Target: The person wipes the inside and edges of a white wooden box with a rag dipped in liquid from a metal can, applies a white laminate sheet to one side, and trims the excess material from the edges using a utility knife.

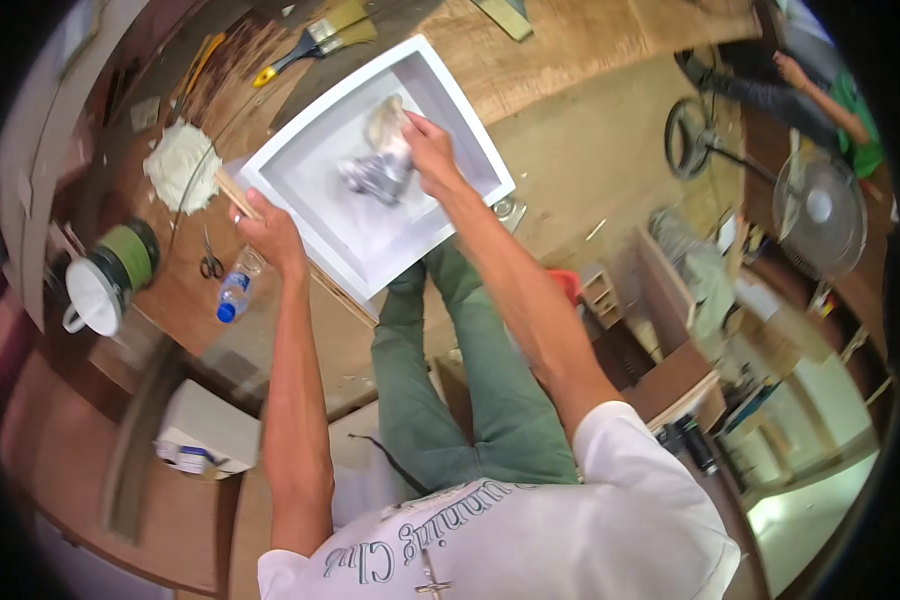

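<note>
Currently rag (375,178) in R hand (431,155), bunched leftward w/in wht box (315,170).

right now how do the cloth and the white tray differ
The cloth, in the right hand, is crumpled and blurred; the white tray is boxy and clearer. The cloth is patchy grey and beige; the tray white. The cloth is much smaller than the tray. Both look pale.

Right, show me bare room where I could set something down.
Seemingly bare: the bench strip right of the short wood piece, and most floor between the white tray and the fan. Crowded: left of the tray, with the white heap, scissors, bottle and green-banded container.
</note>
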A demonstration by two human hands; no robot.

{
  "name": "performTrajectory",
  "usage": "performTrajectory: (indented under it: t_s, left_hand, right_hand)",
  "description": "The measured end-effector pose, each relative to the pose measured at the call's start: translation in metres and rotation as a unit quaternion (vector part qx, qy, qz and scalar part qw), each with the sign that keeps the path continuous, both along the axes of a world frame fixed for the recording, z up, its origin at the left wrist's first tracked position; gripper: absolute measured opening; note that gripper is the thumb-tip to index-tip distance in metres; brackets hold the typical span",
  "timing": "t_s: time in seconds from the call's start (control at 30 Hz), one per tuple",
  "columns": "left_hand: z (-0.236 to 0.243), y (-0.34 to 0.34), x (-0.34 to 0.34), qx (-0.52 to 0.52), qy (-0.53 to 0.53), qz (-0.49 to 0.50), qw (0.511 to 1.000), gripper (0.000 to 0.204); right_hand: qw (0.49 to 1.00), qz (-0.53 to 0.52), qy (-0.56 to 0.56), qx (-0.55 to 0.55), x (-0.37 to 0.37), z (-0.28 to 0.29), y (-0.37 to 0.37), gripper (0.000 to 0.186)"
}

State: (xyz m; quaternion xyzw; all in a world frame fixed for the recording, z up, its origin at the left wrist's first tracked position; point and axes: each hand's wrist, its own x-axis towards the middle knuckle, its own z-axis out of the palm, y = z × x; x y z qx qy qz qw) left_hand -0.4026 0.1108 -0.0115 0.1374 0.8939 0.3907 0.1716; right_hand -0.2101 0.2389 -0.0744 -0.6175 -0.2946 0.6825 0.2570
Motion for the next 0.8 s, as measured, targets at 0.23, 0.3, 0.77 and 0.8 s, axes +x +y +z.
performTrajectory:
  t_s: [0.23,0.3,0.77,0.8]
  left_hand:
    - [0.002,0.011,0.038,-0.029,-0.004,-0.035,0.999,0.059]
    - [0.014,-0.006,0.003,-0.059,0.036,-0.011,0.998,0.057]
    - [0.005,-0.003,0.011,-0.042,0.001,-0.015,0.999,0.055]
    - [0.004,0.000,0.018,-0.014,-0.020,-0.016,1.000,0.055]
  right_hand:
    - [0.933,-0.348,0.016,0.092,-0.079,-0.040,0.037,0.043]
    - [0.941,-0.328,-0.059,0.054,-0.145,0.006,0.004,0.042]
    - [0.968,-0.240,-0.054,0.042,-0.134,-0.015,-0.019,0.050]
    - [0.952,-0.298,-0.043,0.055,-0.122,-0.024,-0.002,0.048]
